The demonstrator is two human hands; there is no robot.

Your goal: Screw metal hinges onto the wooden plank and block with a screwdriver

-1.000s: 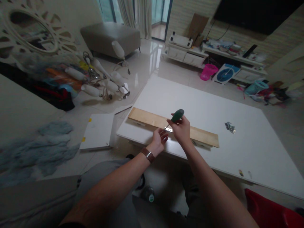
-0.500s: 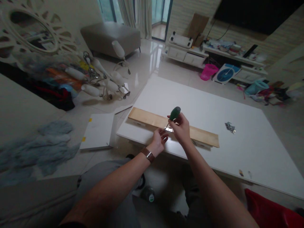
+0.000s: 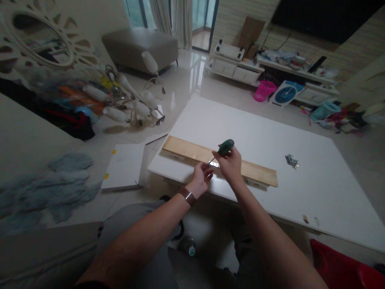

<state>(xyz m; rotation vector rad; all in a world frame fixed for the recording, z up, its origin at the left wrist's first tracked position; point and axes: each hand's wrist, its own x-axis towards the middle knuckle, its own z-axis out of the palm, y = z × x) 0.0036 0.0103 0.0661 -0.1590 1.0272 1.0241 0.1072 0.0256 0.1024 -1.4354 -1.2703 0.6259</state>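
My right hand (image 3: 231,165) is closed around the dark green handle of a screwdriver (image 3: 225,147). The screwdriver leans, its shaft slanting down and left to a small metal bracket (image 3: 213,164) with holes. My left hand (image 3: 202,176), with a brown-strapped watch on the wrist, has its fingertips at the bracket's left end and seems to pinch it. The bracket sits at the near edge of a long wooden board (image 3: 189,148), which lies on a large white panel (image 3: 258,128). Whether a screw is under the tip is too small to tell.
More metal brackets (image 3: 291,161) lie in a pile on the panel to the right. Small hardware (image 3: 305,219) rests near its front edge. A smaller white panel (image 3: 124,166) stands at left, a bottle (image 3: 188,245) below, and a red object (image 3: 343,265) at lower right.
The screwdriver's handle has tipped over to the right and slightly down, and my right hand has turned with it. My left hand, the bracket and the board stay in place.
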